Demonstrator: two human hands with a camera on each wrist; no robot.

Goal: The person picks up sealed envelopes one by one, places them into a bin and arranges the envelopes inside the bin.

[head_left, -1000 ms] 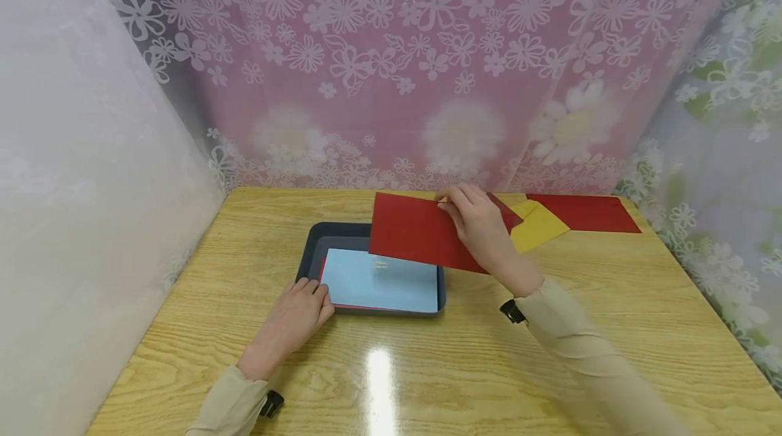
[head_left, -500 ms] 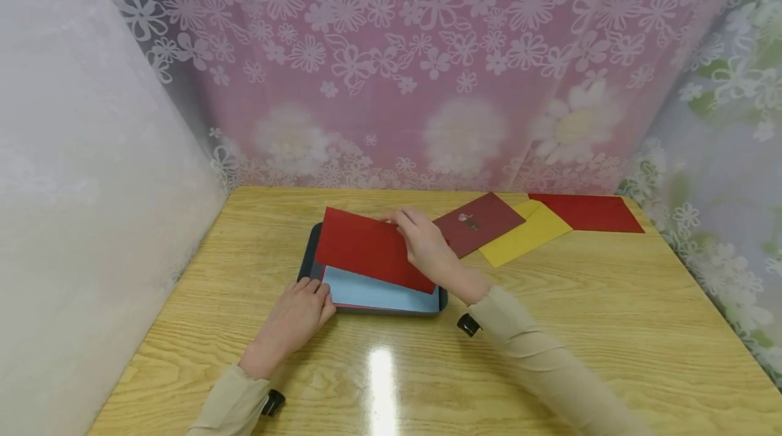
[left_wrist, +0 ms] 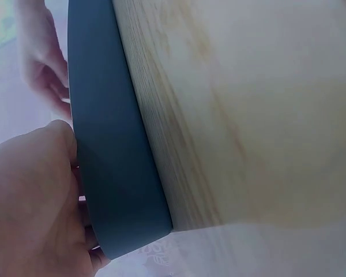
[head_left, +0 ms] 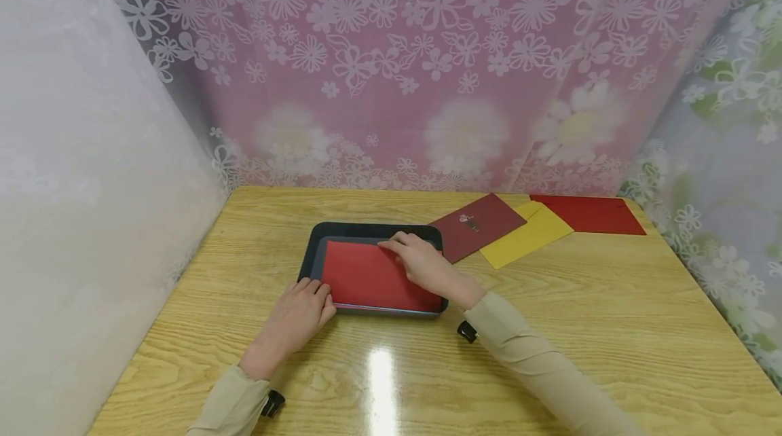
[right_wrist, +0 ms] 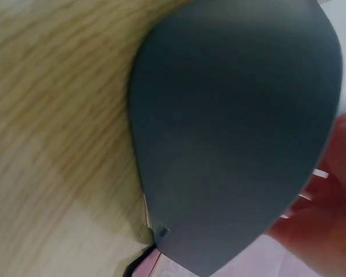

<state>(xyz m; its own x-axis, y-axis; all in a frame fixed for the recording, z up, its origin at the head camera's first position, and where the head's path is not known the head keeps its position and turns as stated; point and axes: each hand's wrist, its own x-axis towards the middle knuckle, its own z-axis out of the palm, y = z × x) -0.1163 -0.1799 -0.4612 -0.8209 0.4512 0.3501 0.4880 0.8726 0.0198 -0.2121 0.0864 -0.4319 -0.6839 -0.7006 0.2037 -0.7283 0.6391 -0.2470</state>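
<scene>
Right hand point(head_left: 424, 267) looks to be pinching the far edge of a flat red paper rectangle point(head_left: 374, 280), which lies inside a dark-grey rectangular tray point(head_left: 342, 229) — left hand point(head_left: 299, 310) grips the tray's near-left corner. Laying-down step, I'd say — next calls for squaring it, then letting go.

red envelope point(head_left: 366, 276): partly hidden by right hand point(head_left: 424, 265) | maroon envelope point(head_left: 497, 215): motif point(head_left: 469, 222) too small | right sleeve point(head_left: 544, 361): cropped
</scene>
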